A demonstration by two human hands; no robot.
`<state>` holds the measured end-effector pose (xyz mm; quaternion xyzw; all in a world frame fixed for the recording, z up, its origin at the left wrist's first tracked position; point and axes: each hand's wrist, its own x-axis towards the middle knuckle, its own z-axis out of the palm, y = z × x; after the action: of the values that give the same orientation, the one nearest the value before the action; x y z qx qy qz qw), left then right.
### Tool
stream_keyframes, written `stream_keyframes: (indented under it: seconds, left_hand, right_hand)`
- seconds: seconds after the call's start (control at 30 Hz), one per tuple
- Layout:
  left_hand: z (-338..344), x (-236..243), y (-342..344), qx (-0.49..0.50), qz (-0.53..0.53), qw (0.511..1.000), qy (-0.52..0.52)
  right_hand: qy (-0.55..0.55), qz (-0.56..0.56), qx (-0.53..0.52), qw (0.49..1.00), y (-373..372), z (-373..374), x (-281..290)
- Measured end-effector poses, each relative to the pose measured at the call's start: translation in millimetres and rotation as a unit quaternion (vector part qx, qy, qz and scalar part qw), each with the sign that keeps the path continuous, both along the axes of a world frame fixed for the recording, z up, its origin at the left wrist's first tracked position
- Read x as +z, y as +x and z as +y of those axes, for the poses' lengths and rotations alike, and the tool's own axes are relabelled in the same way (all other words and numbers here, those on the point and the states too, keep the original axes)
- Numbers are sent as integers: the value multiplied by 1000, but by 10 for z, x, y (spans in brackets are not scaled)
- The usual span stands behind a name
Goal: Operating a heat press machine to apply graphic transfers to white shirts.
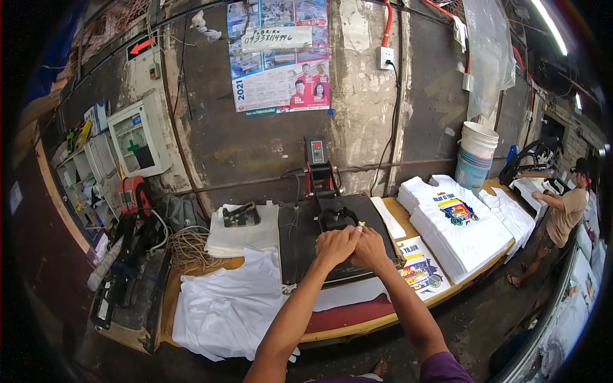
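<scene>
Left hand (338, 244) and right hand (370, 247) side by side, touching, fingers curled over the near end of the black metal press handle (333, 217), undersides hidden; neither hand nearer. Handle lies directly ahead above the flat black rectangular press plate (297, 246), lever axis running back toward the wall. Loose white cloth shirt (227, 306) borders left, stacked white printed shirts (440, 239) right; yellowish wooden bench edge (357, 329) passes below forearms.
</scene>
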<state>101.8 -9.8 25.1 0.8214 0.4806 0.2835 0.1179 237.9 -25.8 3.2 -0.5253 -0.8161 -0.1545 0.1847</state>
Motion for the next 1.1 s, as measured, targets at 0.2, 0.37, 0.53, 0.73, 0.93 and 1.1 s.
stream_keyframes:
  seconds: [0.2, 0.37, 0.53, 0.73, 0.93, 1.1]
  left_hand:
    - [29, -14, -8, -3, -8, 1000, 2]
    - [23, -23, -16, -9, -22, 1000, 11]
    - [-1, -11, -29, -11, -23, 1000, 17]
    - [-9, 0, -5, -14, -33, 999, 25]
    - [-12, 6, -21, -2, -39, 999, 22]
    - [16, 2, -2, 3, -22, 1000, 8]
  right_hand:
    - [-7, -1, -14, 1000, -33, -29, 57]
    - [-7, -1, -19, 1000, -47, -46, 58]
    - [15, 13, -9, 1000, -39, -51, 17]
    - [19, 30, -7, 999, -31, -40, 24]
    - [47, 32, -1, 998, -74, -5, 2]
    - [69, 83, -16, 994, -78, -1, -58]
